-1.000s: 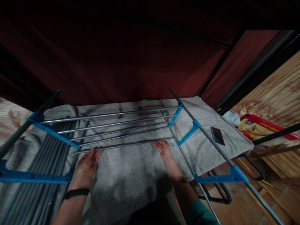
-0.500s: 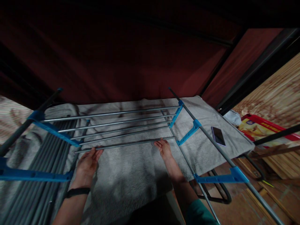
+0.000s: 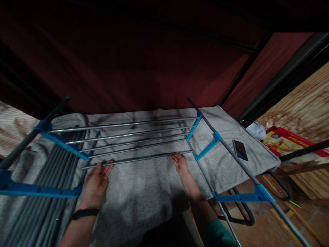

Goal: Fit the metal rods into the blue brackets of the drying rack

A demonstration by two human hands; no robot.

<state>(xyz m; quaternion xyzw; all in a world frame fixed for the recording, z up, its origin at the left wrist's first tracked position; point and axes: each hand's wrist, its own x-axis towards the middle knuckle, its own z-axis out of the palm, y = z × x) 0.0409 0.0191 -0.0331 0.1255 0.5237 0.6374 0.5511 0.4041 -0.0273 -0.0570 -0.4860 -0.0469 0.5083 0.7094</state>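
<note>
Between my two hands lies a grey metal tube (image 3: 141, 158), held level in front of the rack's lower bars. My left hand (image 3: 99, 175) grips it near its left end, thumb on top and fingers underneath. Toward the other end, my right hand (image 3: 180, 162) holds it between thumb and fingers. Around it stands a partly built rack with blue plastic brackets (image 3: 208, 146), upright grey poles (image 3: 239, 157) and several crossbars (image 3: 128, 134). The held tube's left end pokes out free beside the left bracket (image 3: 64, 145); its right end is close to the right-hand pole.
Several loose grey tubes (image 3: 48, 181) lie side by side at the left on the grey blanket (image 3: 133, 199). A phone (image 3: 240, 150) rests on the blanket at right. Beyond the table edge are a red and yellow box (image 3: 290, 142) and wooden pieces (image 3: 308, 181).
Hardly anything differs. The view has shifted slightly, and both hands keep the tube in nearly the same place.
</note>
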